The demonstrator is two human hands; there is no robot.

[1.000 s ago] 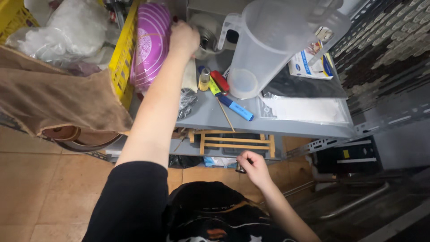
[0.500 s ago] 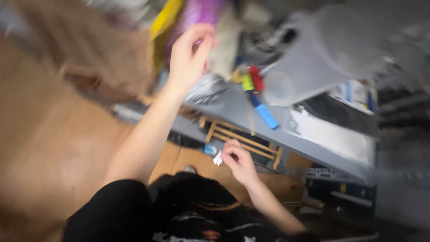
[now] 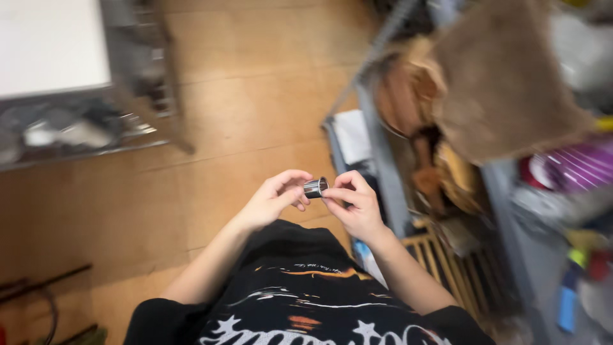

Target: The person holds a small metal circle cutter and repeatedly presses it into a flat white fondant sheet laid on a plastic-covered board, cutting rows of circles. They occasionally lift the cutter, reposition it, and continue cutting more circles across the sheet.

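1. I see both hands raised in front of the black printed shirt (image 3: 300, 300), meeting over the wooden floor (image 3: 242, 121). Between them is a small shiny metal cylinder (image 3: 315, 187), lying sideways with its open end towards the right.
2. The left hand (image 3: 274, 201) pinches the cylinder between thumb and curled fingers; the right hand (image 3: 354, 204) closes its fingertips on the other end. Held this way, close to the chest, the piece looks brought up for a closer look or a twist (I cannot tell which).
3. To the right stands a grey metal shelf rack (image 3: 383, 153), blurred. A brown cloth bag (image 3: 504, 89) hangs off its upper level, likely parked there to keep it off the floor.
4. Packages: a purple striped round thing (image 3: 568, 169) sits at the rack's right; a blue oblong (image 3: 567, 308) lies lower. A slatted wooden frame (image 3: 447, 268) rests beneath.
5. Top left, a white flat panel (image 3: 51, 45) sits over a cluttered grey shelf (image 3: 76, 131).
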